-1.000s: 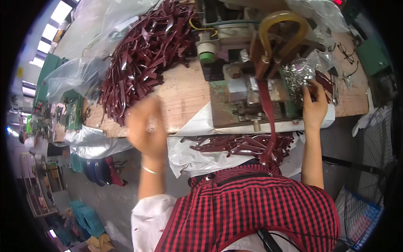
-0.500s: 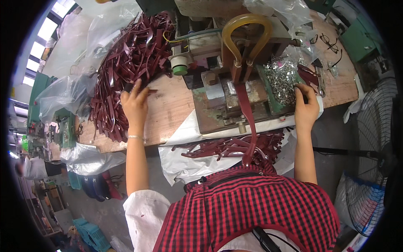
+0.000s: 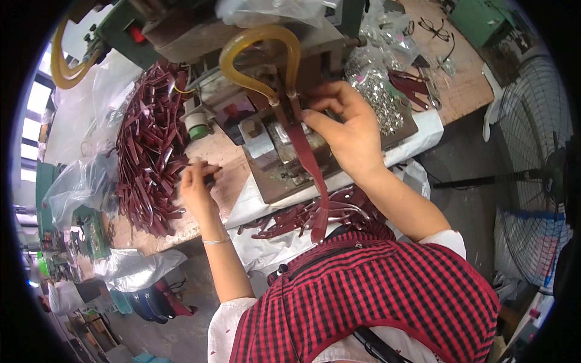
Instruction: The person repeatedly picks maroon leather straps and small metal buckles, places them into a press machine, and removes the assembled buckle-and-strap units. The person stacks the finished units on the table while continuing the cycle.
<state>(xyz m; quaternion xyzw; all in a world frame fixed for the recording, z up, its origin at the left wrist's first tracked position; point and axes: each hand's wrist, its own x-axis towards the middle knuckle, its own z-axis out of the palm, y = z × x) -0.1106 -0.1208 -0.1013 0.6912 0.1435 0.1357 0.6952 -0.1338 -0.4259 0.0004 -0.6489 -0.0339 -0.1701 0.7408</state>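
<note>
Wooden table (image 3: 472, 88), grey floor (image 3: 196, 330), black fan (image 3: 554, 184); right hand (image 3: 356, 133) at press (image 3: 259, 144), left hand (image 3: 196, 189) near red straps (image 3: 148, 145), both grips unclear

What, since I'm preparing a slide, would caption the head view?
Right hand at the machine, maroon strap trailing from it; left hand near piled straps.

The far end of the maroon strap (image 3: 310, 162) is hidden
</note>
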